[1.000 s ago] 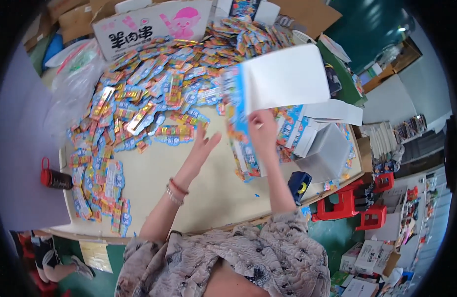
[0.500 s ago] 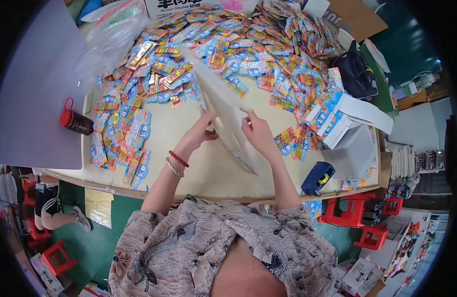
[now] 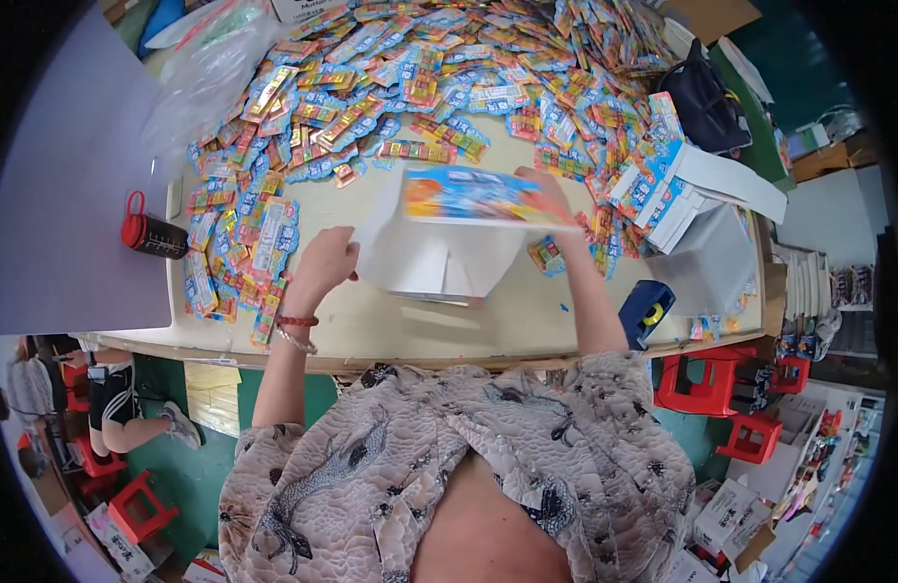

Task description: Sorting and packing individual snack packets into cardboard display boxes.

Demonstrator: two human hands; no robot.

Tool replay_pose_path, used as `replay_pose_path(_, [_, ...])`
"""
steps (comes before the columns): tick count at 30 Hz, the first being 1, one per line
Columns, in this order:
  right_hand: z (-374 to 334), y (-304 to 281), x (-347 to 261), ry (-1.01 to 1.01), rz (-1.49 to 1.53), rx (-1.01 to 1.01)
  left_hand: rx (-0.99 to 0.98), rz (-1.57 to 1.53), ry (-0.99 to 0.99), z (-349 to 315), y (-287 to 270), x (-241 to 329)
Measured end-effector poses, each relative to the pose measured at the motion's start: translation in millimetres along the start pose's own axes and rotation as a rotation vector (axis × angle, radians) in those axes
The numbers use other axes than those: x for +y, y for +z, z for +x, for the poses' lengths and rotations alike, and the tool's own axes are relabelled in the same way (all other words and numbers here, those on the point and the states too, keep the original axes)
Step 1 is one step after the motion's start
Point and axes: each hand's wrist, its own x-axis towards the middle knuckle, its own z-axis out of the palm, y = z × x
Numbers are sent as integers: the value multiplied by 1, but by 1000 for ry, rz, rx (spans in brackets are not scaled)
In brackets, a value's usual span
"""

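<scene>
Between my hands is a light cardboard display box [image 3: 430,255], spread out above the table, with a pale inside and a blue-and-orange printed panel [image 3: 473,194] at its far side. My left hand [image 3: 328,260] is closed at the box's left edge, its fingers curled. My right hand [image 3: 546,194] grips the right end of the printed panel; motion blurs it, and the panel hides part of the fingers. Beyond the box lie heaps of small colourful candy packs [image 3: 371,107], and more packs [image 3: 240,243] lie to the left of my left hand.
A dark bottle with a red lid [image 3: 153,233] stands at the left. On the right are a blue tape dispenser [image 3: 646,313], a see-through plastic bin [image 3: 702,262], flattened printed boxes [image 3: 663,194] and a black bag [image 3: 702,102]. Plastic bags [image 3: 211,83] lie far left.
The box was a narrow, folded sleeve held slanting between both hands; it is now spread wide with its printed panel showing. My left hand moved left, my right hand right and farther away.
</scene>
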Motion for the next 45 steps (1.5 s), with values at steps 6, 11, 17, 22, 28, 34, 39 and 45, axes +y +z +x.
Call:
replay_pose_path(6, [8,-1,-79,381,2,18,602,1211,369,16,43,42])
replay_pose_path(11, [12,7,-89,375,84,41,-120,875,578,50,97,16])
replay_pose_path(17, [-68,-47,-83,336,455,199,-94,1024,399,52,75,-6])
replay_pose_path(22, [-148,-92,-56,476,373,272,-147,1016,293,66,61,-8])
replay_pose_path(28, [-199,-161,-2,634,14,702,-116,1020,220,68,66,1])
replay_pose_path(34, [-234,-238,51,384,-608,565,189,869,513,29,42,49])
replay_pose_path(39, [-251,-261,84,653,30,284,27,159,568,-13,45,73])
replay_pose_path(45, [-250,-278,96,728,238,223,58,187,602,-31,62,69])
